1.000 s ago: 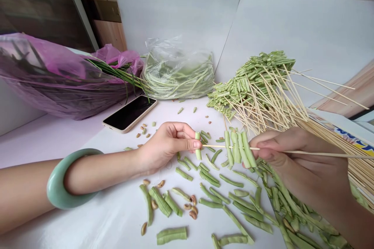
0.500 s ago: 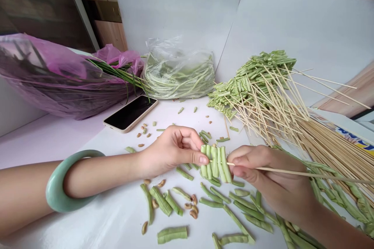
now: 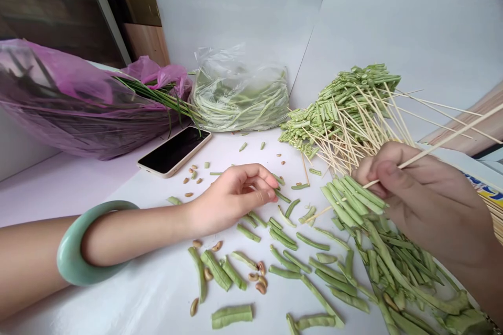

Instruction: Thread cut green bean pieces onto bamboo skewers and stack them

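Two hands work above a white-covered worktop [image 3: 118, 183]. The right hand [image 3: 424, 199] is closed in a firm pinch on a bamboo skewer [image 3: 444, 149], with the shaft held between thumb and fingers. This grip appears to steady the shaft at an angle, its free end rising toward the upper right. A tight row of cut green bean segments [image 3: 351, 201] sits crosswise on the skewer just beyond the fingertips, and the pointed end emerges at the lower left of the row. The left hand [image 3: 236, 193] is partly open, with fingers loosely curled, and holds nothing. It rests close to the loose bean pieces [image 3: 283, 235], within easy reach of them. A heap of longer bean pieces [image 3: 401, 272] lies below the right hand. Finished bean skewers [image 3: 341, 110] are stacked at the right against a white board [image 3: 393, 36], with their bare shafts fanned outward, which keeps the beans clear of the working area. A clear plastic bag of long green beans [image 3: 239, 99], a smartphone [image 3: 173, 151] and a purple bag of chives [image 3: 78, 99] are set back beyond the hands.
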Demonstrator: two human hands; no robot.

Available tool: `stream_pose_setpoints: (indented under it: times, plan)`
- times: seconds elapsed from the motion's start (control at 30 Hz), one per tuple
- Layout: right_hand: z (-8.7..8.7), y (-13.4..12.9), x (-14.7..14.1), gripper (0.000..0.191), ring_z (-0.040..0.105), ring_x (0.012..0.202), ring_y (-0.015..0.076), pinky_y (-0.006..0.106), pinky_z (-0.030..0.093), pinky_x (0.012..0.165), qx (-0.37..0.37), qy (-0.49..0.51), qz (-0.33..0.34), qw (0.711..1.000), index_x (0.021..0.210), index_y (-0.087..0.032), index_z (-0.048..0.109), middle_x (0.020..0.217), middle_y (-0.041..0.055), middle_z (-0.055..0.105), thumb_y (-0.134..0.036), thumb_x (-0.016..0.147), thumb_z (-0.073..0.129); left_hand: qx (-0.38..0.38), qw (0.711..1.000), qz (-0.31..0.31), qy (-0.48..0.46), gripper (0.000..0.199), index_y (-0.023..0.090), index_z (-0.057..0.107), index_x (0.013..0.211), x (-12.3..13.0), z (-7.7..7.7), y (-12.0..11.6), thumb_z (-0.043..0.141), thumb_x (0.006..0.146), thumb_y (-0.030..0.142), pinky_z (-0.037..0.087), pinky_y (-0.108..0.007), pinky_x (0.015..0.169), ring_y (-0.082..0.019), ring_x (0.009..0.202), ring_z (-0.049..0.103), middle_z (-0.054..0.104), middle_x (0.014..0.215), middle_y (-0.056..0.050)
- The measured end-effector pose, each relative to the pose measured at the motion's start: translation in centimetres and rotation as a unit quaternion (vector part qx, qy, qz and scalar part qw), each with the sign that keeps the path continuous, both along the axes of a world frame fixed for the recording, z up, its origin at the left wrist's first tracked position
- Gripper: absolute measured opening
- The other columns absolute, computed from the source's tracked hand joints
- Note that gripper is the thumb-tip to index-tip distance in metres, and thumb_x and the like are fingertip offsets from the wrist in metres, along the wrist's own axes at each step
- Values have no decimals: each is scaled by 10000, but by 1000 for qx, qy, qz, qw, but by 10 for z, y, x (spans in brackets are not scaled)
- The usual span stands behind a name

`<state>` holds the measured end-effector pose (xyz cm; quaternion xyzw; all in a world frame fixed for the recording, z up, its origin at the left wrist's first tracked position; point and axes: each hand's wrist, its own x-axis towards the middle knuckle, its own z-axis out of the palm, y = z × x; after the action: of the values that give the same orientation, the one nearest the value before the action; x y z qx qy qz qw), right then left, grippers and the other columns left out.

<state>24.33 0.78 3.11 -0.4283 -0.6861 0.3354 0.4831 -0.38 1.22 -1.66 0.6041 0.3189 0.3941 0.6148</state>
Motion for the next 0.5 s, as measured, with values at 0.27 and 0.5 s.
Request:
stream_pose_setpoints:
  times: [0.27,0.5]
  plan:
    - [-1,-3,5,246,453,602,129,253,363,510,93,-141,-13,985,712,-248,535,682,-16,527,-398,907,532,239,940,-55,235,231,130,638,1032,-5,13,-6,572,813,95,457,-303,924,-179,998,625,689,1057,-76]
    - [1,1,12,290,458,610,143,272,363,526,83,-222,-10,971,716,-255,512,667,-20,501,-445,929,464,363,877,-166,266,346,85,580,1214,-3,11,-3,542,887,191,404,-356,1044,-246,1198,535,642,1192,-154]
